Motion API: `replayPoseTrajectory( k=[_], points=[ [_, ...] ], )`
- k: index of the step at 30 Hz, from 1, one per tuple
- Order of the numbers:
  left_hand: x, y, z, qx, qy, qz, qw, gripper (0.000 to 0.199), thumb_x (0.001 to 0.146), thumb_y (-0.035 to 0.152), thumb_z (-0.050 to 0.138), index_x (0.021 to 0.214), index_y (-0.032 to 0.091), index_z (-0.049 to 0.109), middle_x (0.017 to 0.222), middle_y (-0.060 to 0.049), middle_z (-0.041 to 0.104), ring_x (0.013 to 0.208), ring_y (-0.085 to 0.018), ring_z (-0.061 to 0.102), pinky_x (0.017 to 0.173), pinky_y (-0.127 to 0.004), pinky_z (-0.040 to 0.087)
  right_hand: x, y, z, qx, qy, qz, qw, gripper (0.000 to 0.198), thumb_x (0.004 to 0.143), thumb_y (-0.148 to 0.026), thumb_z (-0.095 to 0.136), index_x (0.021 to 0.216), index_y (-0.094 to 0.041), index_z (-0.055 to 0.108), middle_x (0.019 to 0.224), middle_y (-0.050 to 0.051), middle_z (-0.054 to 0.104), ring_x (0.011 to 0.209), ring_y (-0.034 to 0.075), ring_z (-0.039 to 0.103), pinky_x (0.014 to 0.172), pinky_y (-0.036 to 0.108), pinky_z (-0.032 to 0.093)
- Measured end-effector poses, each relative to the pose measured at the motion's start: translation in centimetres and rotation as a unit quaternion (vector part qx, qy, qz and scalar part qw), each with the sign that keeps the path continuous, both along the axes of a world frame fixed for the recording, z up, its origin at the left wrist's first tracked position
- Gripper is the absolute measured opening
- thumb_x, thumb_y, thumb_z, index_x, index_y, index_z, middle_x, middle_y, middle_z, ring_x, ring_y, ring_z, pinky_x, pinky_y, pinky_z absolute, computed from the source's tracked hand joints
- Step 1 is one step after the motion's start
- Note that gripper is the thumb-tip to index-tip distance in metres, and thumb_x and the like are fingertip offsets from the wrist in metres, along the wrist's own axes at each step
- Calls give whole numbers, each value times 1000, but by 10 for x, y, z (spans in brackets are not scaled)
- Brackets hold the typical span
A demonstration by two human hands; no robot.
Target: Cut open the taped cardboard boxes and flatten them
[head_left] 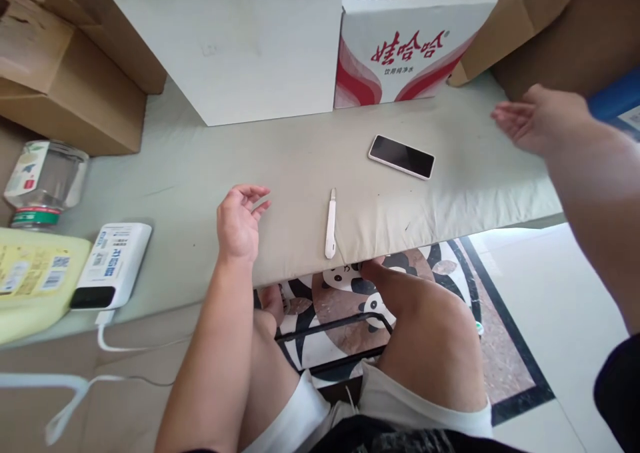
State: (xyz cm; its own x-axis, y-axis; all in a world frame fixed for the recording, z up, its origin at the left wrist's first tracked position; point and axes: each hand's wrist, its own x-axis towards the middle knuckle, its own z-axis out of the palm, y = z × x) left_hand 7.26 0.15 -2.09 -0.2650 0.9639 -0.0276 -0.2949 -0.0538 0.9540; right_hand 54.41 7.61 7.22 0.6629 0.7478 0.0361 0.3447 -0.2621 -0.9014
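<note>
my left hand (239, 221) rests half-curled and empty; right hand (535, 121), open and empty, hovers near desk (210, 166) edge; i'd reach the knife (331, 223) handle-first.

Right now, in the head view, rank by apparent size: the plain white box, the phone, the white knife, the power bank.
1. plain white box
2. power bank, though it sits nearer the camera
3. phone
4. white knife, slimmer than the phone

A: Surface? 
B: Low pale grey-green padded table (300, 153), stacked cardboard boxes along the back: plain white carton (235, 46), white box with red lettering (405, 39), brown cartons (60, 66) at left.
A: Floor? 
B: Glossy white tile (560, 293), panda-print rug with black border (450, 266). Even daylight.
</note>
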Motion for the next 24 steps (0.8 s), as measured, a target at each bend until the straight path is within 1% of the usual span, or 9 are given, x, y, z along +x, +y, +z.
replayPoseTrajectory(
  k=[2, 5, 8, 11, 15, 17, 18, 22, 24],
  points=[
    [-1, 0, 1, 11, 0, -2, 1000, 42, 74, 64, 62, 74, 22, 66, 92, -9, 68, 99, -23, 64, 80, -33, 53, -22, -12, -13, -59, 82, -16, 995, 27, 99, -6, 37, 77, -21, 44, 74, 11, 67, 67, 10, 72, 76, 29, 57],
    [-8, -4, 4, 26, -4, -17, 1000, 43, 76, 64, 63, 75, 21, 66, 91, -9, 68, 95, -23, 66, 78, -32, 53, -53, -43, -25, -118, 143, -8, 983, 17, 98, -9, 46, 87, -21, 48, 74, 9, 66, 69, 13, 73, 81, 31, 58],
    [-19, -12, 7, 34, -9, -28, 999, 42, 78, 62, 64, 78, 20, 66, 93, -9, 68, 90, -21, 69, 78, -31, 54, -80, -68, -21, -153, 149, 33, 976, 10, 98, -13, 50, 92, -20, 54, 79, 10, 68, 71, 13, 73, 82, 31, 57],
    [-34, -21, 10, 36, -19, -22, 999, 41, 79, 61, 63, 81, 20, 66, 102, -10, 71, 91, -21, 72, 82, -32, 53, -111, -78, -7, -178, 128, 77, 973, 10, 98, -14, 51, 93, -19, 58, 80, 9, 69, 68, 12, 71, 76, 29, 56],
    [-54, -28, 13, 20, -41, 5, 999, 39, 80, 60, 60, 83, 21, 66, 106, -10, 74, 104, -24, 72, 89, -34, 52, -168, -68, 7, -190, 88, 151, 966, 12, 98, -15, 50, 95, -21, 60, 75, 5, 67, 60, 11, 67, 65, 25, 54],
    [-62, -29, 14, 4, -56, 10, 998, 39, 79, 59, 59, 82, 21, 66, 105, -10, 75, 108, -25, 72, 93, -35, 52, -205, -56, 9, -187, 66, 194, 961, 13, 98, -14, 49, 94, -20, 59, 72, 3, 66, 57, 10, 65, 59, 23, 53],
    [-66, -29, 14, 2, -63, 2, 998, 39, 80, 59, 58, 83, 21, 66, 107, -10, 75, 109, -25, 71, 96, -36, 51, -225, -49, 9, -183, 56, 219, 957, 12, 97, -13, 50, 94, -20, 60, 72, 2, 66, 57, 10, 65, 57, 22, 52],
    [-76, -31, 14, -17, -80, 1, 997, 37, 82, 56, 56, 80, 20, 66, 104, -10, 74, 112, -24, 69, 103, -38, 49, -312, -18, 5, -156, 17, 327, 932, 11, 90, -11, 59, 94, -19, 64, 82, 2, 68, 61, 11, 66, 56, 22, 52],
    [-81, -34, 12, -16, -72, -16, 997, 37, 84, 56, 55, 82, 21, 67, 103, -9, 74, 112, -23, 67, 104, -38, 47, -357, -1, 6, -140, -17, 387, 911, 12, 86, -12, 64, 94, -20, 68, 90, 3, 69, 64, 11, 67, 56, 23, 51]
  ],
)
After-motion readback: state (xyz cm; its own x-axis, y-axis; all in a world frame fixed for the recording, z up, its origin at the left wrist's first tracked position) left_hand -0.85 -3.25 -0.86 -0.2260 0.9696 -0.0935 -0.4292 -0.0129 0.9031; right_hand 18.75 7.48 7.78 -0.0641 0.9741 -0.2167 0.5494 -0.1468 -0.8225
